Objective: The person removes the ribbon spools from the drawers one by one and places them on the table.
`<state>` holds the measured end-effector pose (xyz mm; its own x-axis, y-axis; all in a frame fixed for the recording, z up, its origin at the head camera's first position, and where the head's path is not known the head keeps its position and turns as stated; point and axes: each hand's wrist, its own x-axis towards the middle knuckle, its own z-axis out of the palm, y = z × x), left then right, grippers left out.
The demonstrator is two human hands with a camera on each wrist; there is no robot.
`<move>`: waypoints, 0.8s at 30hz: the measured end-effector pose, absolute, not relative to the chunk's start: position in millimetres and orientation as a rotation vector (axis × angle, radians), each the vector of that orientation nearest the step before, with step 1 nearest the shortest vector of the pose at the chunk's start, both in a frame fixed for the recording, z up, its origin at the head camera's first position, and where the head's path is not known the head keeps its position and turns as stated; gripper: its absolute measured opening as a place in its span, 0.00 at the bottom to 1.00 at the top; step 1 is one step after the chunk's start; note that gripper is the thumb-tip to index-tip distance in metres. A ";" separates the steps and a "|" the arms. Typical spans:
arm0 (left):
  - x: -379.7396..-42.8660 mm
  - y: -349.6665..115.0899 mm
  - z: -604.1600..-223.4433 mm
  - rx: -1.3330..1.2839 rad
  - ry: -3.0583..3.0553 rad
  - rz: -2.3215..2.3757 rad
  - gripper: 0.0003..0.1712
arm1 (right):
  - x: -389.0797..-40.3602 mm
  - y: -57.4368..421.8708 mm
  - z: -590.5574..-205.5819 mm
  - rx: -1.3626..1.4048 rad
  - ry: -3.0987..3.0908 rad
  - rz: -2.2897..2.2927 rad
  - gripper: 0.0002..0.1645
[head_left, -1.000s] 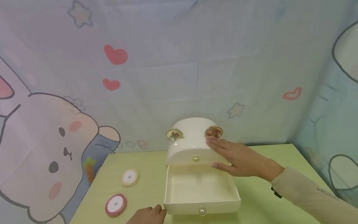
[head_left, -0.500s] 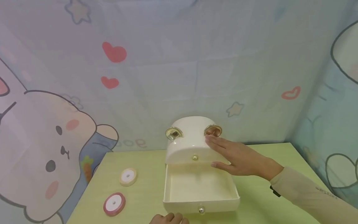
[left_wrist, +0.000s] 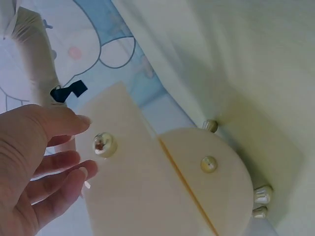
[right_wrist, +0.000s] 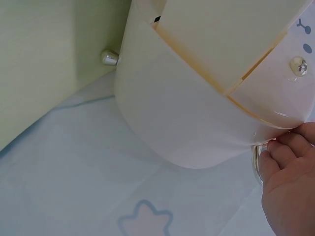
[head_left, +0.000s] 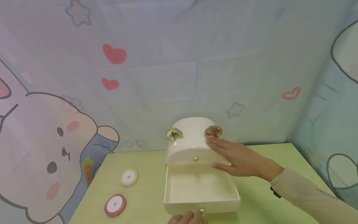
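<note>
A cream box with a rounded top point(head_left: 193, 133) stands on the green table, its lower drawer point(head_left: 218, 207) pulled out and bare inside. Just at the drawer's round knob point(head_left: 202, 211) is my left hand point(head_left: 188, 218). In the left wrist view, thumb and fingers are spread loosely beside that knob point(left_wrist: 104, 145), with a gap between. My right hand point(head_left: 240, 160) rests with straight fingers on the right side of the box top, fingertips by a gold-rimmed round fitting point(head_left: 213, 130). A smaller knob point(head_left: 195, 158) sits on the upper front.
To the left lie a ribbon spool with a pink rim point(head_left: 115, 205) and a cream one point(head_left: 129, 178). A second gold-rimmed fitting point(head_left: 174, 134) is on the box's left side. Behind the green table point(head_left: 151, 174) hangs a printed cloth point(head_left: 156, 77).
My left hand has moved right, from the drawer's left front corner to its knob. My right hand stays on the box, and the drawer has not moved.
</note>
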<state>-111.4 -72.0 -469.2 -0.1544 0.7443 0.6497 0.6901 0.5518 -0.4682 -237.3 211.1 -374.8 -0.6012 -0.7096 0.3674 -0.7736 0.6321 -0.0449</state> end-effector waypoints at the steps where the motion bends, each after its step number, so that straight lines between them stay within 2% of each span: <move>1: -111.5 -70.8 -471.1 -1.153 -1.861 0.085 0.27 | -237.5 211.0 -374.9 1.192 -2.536 0.284 0.47; 15: -121.4 -65.5 -482.1 -1.091 -1.777 0.190 0.31 | -237.4 209.5 -374.6 1.197 -2.523 0.300 0.47; 24: -123.7 -62.8 -483.6 -1.118 -1.876 0.140 0.30 | -237.0 209.6 -372.9 1.189 -2.537 0.297 0.46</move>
